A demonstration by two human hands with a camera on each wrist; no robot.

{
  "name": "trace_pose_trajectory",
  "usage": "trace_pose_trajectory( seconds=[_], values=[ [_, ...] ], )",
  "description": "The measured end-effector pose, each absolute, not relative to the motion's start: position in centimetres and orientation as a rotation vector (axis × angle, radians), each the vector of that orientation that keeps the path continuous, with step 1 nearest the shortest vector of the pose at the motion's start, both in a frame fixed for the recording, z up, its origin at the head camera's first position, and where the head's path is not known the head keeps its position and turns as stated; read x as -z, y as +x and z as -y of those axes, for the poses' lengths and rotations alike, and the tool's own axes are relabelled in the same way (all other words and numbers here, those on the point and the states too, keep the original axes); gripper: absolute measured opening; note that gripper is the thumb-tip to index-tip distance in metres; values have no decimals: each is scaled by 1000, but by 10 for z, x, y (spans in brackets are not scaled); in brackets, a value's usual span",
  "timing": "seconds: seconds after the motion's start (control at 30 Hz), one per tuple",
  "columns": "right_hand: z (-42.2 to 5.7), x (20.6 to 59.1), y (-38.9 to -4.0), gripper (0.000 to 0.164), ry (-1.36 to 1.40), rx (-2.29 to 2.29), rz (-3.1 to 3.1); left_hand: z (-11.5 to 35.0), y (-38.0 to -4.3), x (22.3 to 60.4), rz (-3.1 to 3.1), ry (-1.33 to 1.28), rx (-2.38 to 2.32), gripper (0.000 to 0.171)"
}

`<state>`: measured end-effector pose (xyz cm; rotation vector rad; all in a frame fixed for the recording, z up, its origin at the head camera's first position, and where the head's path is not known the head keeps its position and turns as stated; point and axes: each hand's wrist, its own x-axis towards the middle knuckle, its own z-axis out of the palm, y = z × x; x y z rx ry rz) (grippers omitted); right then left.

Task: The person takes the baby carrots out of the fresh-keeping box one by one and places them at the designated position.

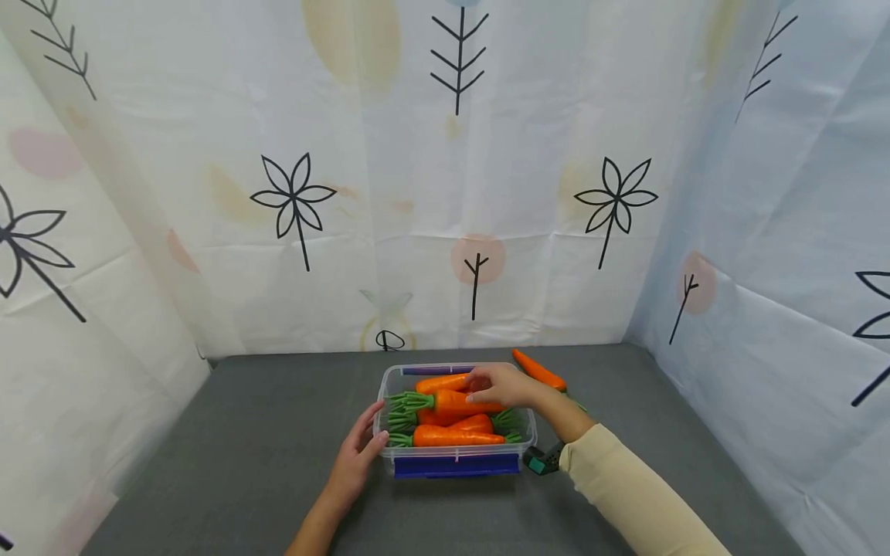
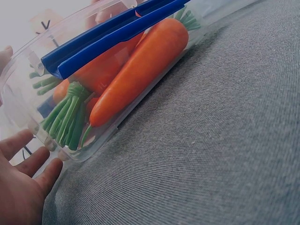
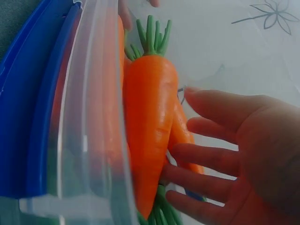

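A clear plastic container [image 1: 455, 450] with blue latches holds several orange carrots with green stem tufts. My left hand [image 1: 357, 455] rests against the container's left side, its fingers spread along the wall; in the left wrist view its fingertips touch the clear plastic. My right hand [image 1: 506, 384] is over the container's right back part, beside the uppermost carrot [image 1: 459, 402]. In the right wrist view, that hand's fingers reach loosely toward a large carrot [image 3: 150, 108], with the thumb apart from it. Some fingertips pass behind this carrot, so their contact is hidden.
One carrot [image 1: 538, 371] lies on the grey table [image 1: 292, 432] outside the container, behind its right corner. A dark wrist camera [image 1: 544, 459] sits at my right wrist. Patterned white cloth [image 1: 410, 193] hangs behind and at both sides.
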<state>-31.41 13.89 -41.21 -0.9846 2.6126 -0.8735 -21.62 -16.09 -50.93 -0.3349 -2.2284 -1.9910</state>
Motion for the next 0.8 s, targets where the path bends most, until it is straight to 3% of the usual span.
trace_pose_trajectory(
  seconds=[0.2, 0.43, 0.8],
  values=[
    [-135, 415, -315, 34, -909, 814, -2607, 161, -217, 511, 2215, -360, 2005, 51],
    [-124, 420, -315, 46, -847, 814, -2525, 162, -218, 511, 2240, -346, 1959, 50],
    [-118, 420, -314, 37, -885, 705, -2587, 162, -217, 511, 2207, -352, 1997, 50]
  ],
)
